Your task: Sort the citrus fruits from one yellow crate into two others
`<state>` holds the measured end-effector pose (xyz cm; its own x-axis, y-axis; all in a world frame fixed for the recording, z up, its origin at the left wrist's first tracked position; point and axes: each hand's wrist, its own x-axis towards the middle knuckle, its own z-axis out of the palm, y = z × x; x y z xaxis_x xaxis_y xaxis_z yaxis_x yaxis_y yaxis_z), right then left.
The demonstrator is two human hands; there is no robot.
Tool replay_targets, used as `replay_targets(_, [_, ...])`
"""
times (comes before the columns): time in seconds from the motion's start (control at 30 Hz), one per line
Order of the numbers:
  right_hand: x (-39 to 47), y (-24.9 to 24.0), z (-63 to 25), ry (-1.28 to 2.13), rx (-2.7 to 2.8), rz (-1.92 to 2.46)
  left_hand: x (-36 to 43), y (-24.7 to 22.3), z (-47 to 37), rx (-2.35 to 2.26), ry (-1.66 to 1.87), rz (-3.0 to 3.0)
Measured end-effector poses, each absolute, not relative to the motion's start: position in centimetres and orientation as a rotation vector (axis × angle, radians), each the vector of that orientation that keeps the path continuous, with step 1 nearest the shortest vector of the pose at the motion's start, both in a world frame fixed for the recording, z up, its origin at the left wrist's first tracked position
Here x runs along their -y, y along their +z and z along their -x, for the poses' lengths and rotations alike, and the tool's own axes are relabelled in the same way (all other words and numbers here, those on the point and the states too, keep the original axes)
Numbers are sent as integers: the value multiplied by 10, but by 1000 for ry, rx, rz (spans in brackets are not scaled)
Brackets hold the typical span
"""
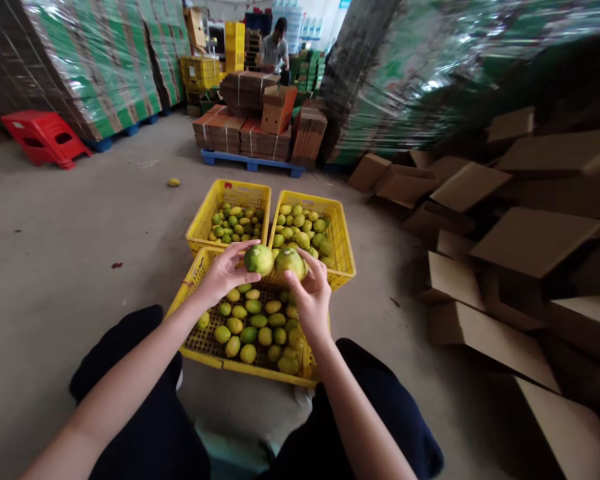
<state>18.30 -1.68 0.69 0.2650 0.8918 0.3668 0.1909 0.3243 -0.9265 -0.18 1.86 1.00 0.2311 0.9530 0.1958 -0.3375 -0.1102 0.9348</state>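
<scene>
My left hand (227,270) is closed on a green-yellow lemon (259,260), fingers above and thumb below. In my right hand (311,291) is a second lemon (287,264), pinched between thumb and fingers. The two lemons are held up side by side, close together, above the near yellow crate (215,362). That crate has several green and yellow lemons (259,321) spread over its bottom. Behind it stand two more yellow crates, the left one (195,235) and the right one (347,243), both with many lemons inside. My hands and forearms hide part of the crates.
A loose lemon (173,182) lies on the floor, and a red stool (45,137) stands at left. Cardboard boxes (535,240) pile up at right. Flattened cartons (265,140) rest on a blue pallet (253,163); a person (274,52) is behind them. Wrapped stacks (95,60) flank the aisle.
</scene>
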Motion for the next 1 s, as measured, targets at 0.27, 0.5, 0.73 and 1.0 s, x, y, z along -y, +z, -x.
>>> replay_targets(0.27, [13,-5,-174,972,1096,1207,-10,8,-13,-648,1155,-667])
replay_targets(0.5, [26,-7,-159,1258,1037,1180,1,6,-14,-957,1247,-908])
replay_targets(0.73, [14,-8,-155,1476,742,962,-9,4,-11,-891,1212,-705])
replay_targets(1.0, [6,-4,-167,1490,608,891,-14,10,-7,-605,1071,-373])
